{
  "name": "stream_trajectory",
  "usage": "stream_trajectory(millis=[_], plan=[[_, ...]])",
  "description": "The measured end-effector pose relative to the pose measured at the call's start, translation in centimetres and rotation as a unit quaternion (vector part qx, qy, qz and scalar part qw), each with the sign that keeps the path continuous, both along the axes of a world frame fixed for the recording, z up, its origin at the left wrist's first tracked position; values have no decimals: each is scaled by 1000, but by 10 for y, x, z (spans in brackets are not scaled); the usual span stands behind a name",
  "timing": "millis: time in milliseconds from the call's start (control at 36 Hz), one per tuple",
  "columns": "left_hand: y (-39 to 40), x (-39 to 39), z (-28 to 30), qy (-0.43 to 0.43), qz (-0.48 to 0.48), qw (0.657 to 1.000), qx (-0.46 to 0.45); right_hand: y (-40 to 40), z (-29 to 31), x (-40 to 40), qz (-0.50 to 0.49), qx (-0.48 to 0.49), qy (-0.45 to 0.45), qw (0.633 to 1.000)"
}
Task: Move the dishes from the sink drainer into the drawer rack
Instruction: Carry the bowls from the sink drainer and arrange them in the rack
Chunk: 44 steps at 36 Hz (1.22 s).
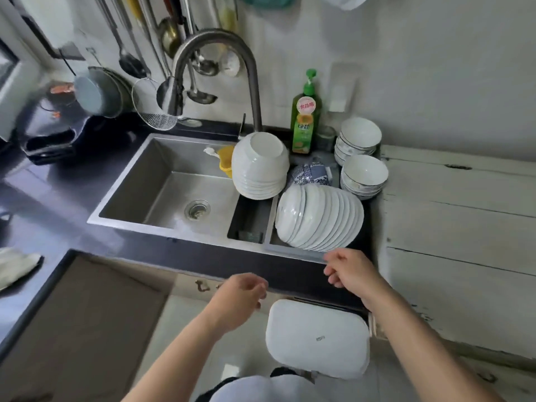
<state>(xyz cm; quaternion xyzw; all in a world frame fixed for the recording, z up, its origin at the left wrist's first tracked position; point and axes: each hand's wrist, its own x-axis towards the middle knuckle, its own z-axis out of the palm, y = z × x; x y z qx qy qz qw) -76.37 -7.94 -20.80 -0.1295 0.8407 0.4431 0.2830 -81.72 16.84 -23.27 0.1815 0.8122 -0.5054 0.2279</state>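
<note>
so far nothing had moved: my left hand (243,294) hung loosely curled, holding nothing. inverted bowls (259,166) and stacked plates (319,217) filled the drainer (249,216); my right hand (351,271), fingers relaxed, hovered just before the plates.

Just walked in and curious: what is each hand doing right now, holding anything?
Left hand: open, fingers loosely curled, holding nothing.
Right hand: open, loosely curled, holding nothing, just short of the stack of plates in the drainer.
</note>
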Motion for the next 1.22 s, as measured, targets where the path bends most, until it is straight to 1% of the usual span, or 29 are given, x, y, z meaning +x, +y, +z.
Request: stream_trajectory(millis=[83,167,250,278,333,361,417,528,639,750,861,917,972,1028,1083,1111,1167,1194,1222], plan=[[15,-21,-2,-11,20,1000,-8,19,-3,-30,-13,-11,11,1000],[26,-38,-7,-23,31,999,-16,40,-12,-62,-87,-3,33,996],[37,-50,-5,-35,40,998,-19,73,-29,-113,-207,84,78,972],[37,-52,-5,-37,43,998,-19,85,-33,-130,-231,114,87,962],[38,-61,-4,-38,49,998,-27,114,-47,-174,-250,159,87,951],[37,-63,-3,-36,55,997,-32,121,-42,-190,-256,174,79,947],[34,-69,-2,-32,70,996,-37,125,-31,-213,-249,184,57,949],[35,-73,2,-32,92,994,-42,124,-23,-234,-140,230,1,963],[35,-70,5,-32,105,993,-41,130,-34,-248,-81,274,-49,957],[33,-66,8,-31,115,992,-41,138,-47,-257,-77,266,-49,960],[35,-66,13,-26,116,993,-27,156,-64,-267,-107,201,-20,973],[37,-66,15,-28,127,991,0,158,-51,-257,-137,186,4,973],[40,-65,17,-30,150,988,35,154,-30,-232,-139,172,26,975],[44,-62,18,-29,166,983,77,137,-5,-197,-131,169,46,976],[52,-60,21,-32,190,970,148,118,8,-157,-93,165,54,980],[58,-58,21,-35,215,956,198,104,12,-136,-59,167,44,983],[69,-56,19,-54,277,907,314,74,15,-97,17,154,21,988],[75,-54,15,-70,290,882,364,58,13,-80,57,157,17,986],[80,-51,10,-81,284,867,401,43,13,-63,92,165,21,982]])
